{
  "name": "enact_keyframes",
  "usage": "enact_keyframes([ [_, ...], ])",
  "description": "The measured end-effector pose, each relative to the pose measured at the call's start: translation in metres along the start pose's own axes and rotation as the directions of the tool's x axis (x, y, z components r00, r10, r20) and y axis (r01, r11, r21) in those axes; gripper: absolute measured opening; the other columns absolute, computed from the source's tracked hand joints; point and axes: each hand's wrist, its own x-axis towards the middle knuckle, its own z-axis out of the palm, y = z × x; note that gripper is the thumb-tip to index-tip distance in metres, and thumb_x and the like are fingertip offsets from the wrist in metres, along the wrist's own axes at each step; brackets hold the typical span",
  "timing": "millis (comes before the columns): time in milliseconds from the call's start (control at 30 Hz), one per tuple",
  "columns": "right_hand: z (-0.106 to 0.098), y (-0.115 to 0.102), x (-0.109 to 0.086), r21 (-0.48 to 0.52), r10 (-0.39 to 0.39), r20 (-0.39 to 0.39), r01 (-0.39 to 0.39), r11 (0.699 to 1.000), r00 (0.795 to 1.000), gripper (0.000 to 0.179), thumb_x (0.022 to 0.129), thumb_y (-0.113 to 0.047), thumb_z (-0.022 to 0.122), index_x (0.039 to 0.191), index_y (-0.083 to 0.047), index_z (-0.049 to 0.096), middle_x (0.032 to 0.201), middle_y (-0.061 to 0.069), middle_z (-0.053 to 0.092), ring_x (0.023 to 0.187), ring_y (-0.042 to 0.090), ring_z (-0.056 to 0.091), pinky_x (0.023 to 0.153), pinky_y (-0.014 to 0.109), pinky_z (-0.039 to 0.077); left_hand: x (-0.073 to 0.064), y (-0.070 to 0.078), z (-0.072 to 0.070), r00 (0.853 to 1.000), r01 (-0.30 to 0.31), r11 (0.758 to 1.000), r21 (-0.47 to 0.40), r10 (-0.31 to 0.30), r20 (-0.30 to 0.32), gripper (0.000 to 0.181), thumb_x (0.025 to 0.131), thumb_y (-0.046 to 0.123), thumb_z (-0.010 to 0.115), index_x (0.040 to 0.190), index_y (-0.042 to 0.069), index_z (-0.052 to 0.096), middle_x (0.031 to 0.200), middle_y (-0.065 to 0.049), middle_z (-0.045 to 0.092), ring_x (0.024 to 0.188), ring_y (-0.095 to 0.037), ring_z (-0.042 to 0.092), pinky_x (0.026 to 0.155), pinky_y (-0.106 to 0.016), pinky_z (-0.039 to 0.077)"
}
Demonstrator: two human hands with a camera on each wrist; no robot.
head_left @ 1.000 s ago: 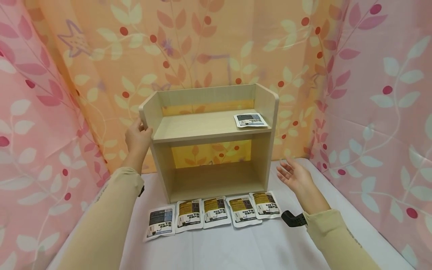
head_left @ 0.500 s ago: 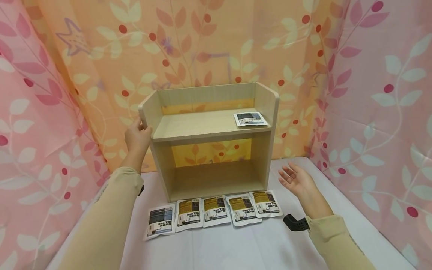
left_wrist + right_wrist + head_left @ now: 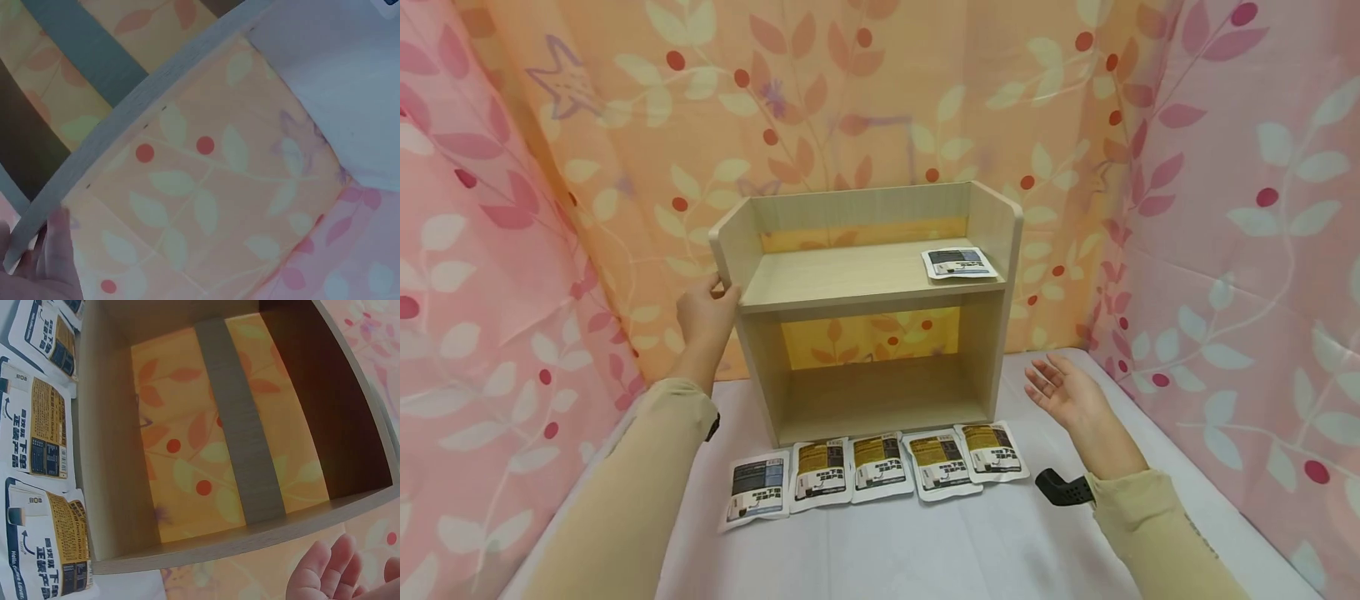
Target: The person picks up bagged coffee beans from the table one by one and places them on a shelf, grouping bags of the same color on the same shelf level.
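Two levels make up the pale wooden shelf unit (image 3: 874, 298) in the centre of the frame. Its upper shelf (image 3: 835, 272) bears one white packet with a blue-grey label (image 3: 959, 263), lying flat at the right end near the front edge. Below, the lower compartment (image 3: 880, 398) shows its bare wooden floor, and its back opens onto the orange leaf-patterned curtain (image 3: 850, 100).

At centre left, the left hand (image 3: 707, 317) grips the front edge of the unit's left side panel, fingers clamped on the board; some fingertips seem to go behind it, though the dim left wrist view makes that hard to judge. At centre right, the right hand (image 3: 1067, 392) is held apart from the unit, just beyond its right side, palm turned upward and fingers loosely bent.

Along the lower middle of the frame, five packets lie in a row on the white cloth (image 3: 880, 550), just in front of the unit's base. The leftmost is a blue-labelled packet (image 3: 756, 490); the other four are gold-labelled packets (image 3: 880, 468), and the two at the right overlap at their edges.
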Motion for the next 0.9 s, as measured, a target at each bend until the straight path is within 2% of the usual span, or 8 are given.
enact_keyframes([
  [133,0.007,-0.006,-0.001,-0.02,-0.026,0.02,0.027,0.999,0.999,0.02,0.098,-0.023,0.055,0.109,-0.017,0.04,0.083,0.002,0.058,0.078,0.016,0.059,0.068,0.029,0.054,-0.006,-0.012,-0.003,0.992,-0.021,1.0,-0.002,0.021,0.126,0.049,0.098,0.024,0.056,0.138,-0.004,0.05,0.129,-0.027,0.057,0.113,-0.039,0.059,0.091,-0.044,0.049],
  [200,0.012,-0.009,-0.001,-0.041,-0.046,0.03,0.047,0.998,0.998,0.016,0.098,-0.022,0.056,0.106,-0.016,0.044,0.083,0.001,0.058,0.078,0.015,0.059,0.068,0.028,0.053,-0.012,-0.018,-0.006,0.982,-0.033,0.999,-0.035,0.039,0.185,0.051,0.099,0.024,0.055,0.14,-0.005,0.046,0.129,-0.029,0.056,0.112,-0.04,0.059,0.085,-0.036,0.051],
  [300,0.019,-0.015,-0.002,-0.066,-0.082,0.057,0.085,0.994,0.995,0.009,0.097,-0.021,0.057,0.096,-0.013,0.054,0.083,0.001,0.059,0.078,0.014,0.059,0.069,0.027,0.052,-0.024,-0.027,-0.01,0.971,-0.044,0.996,-0.08,0.061,0.232,0.052,0.1,0.022,0.054,0.142,-0.005,0.042,0.128,-0.03,0.056,0.111,-0.041,0.059,0.073,-0.022,0.051],
  [367,0.025,-0.019,-0.003,-0.067,-0.101,0.072,0.105,0.992,0.992,0.012,0.097,-0.02,0.058,0.088,-0.012,0.059,0.084,0.001,0.06,0.078,0.014,0.059,0.07,0.027,0.052,-0.033,-0.033,-0.012,0.97,-0.054,0.994,-0.096,0.075,0.229,0.051,0.1,0.02,0.054,0.142,-0.006,0.042,0.127,-0.03,0.056,0.112,-0.04,0.059,0.068,-0.016,0.049],
  [433,0.031,-0.024,-0.004,-0.064,-0.12,0.087,0.125,0.99,0.989,0.013,0.096,-0.018,0.059,0.085,-0.012,0.06,0.083,0.001,0.061,0.077,0.014,0.059,0.071,0.028,0.052,-0.041,-0.039,-0.011,0.972,-0.054,0.995,-0.089,0.073,0.225,0.05,0.1,0.02,0.054,0.142,-0.005,0.042,0.128,-0.028,0.056,0.113,-0.04,0.059,0.071,-0.017,0.05],
  [533,0.04,-0.031,-0.006,-0.055,-0.149,0.103,0.155,0.986,0.983,0.011,0.096,-0.015,0.06,0.085,-0.012,0.059,0.081,0.002,0.061,0.076,0.015,0.06,0.069,0.028,0.051,-0.05,-0.046,-0.006,0.975,-0.054,0.996,-0.069,0.067,0.212,0.049,0.099,0.017,0.055,0.141,-0.005,0.043,0.13,-0.029,0.055,0.116,-0.042,0.056,0.085,-0.031,0.052],
  [667,0.053,-0.042,-0.008,-0.077,-0.198,0.12,0.208,0.975,0.973,0.01,0.096,-0.014,0.059,0.087,-0.01,0.057,0.08,0.001,0.062,0.076,0.014,0.059,0.066,0.027,0.049,-0.059,-0.055,0.003,0.976,-0.035,0.996,-0.085,0.052,0.214,0.049,0.098,0.012,0.056,0.14,-0.009,0.041,0.133,-0.032,0.051,0.119,-0.046,0.052,0.098,-0.05,0.043],
  [900,0.081,-0.055,-0.008,-0.191,-0.318,0.125,0.337,0.922,0.94,0.013,0.096,-0.015,0.059,0.102,-0.014,0.047,0.083,-0.004,0.06,0.085,0.012,0.05,0.065,0.022,0.048,-0.073,-0.072,0.007,0.98,0.028,0.99,-0.136,-0.001,0.197,0.049,0.098,0.01,0.057,0.139,-0.012,0.041,0.132,-0.033,0.051,0.12,-0.045,0.052,0.101,-0.047,0.041],
])
